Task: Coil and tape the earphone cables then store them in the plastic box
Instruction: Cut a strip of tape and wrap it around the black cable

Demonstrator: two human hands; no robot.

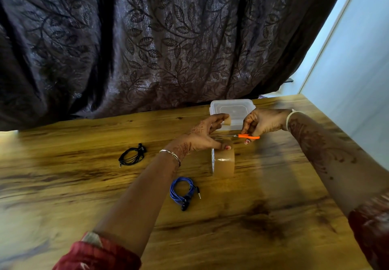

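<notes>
Two coiled earphone cables lie on the wooden table (pixel 84 185): a black coil (pixel 132 156) at 9 o'clock from the roll of brown packing tape (pixel 223 162), and a blue coil (pixel 183 191) at 7 o'clock. Left hand (pixel 207 136) steadies the upright roll with its thumb and pinches a pulled tape strip (pixel 227 121). Right hand (pixel 262 123) grips orange-handled scissors (pixel 242 136), blades pointing at the strip. Clear plastic box (pixel 232 110), lid on, sits at 12 o'clock, behind both hands.
</notes>
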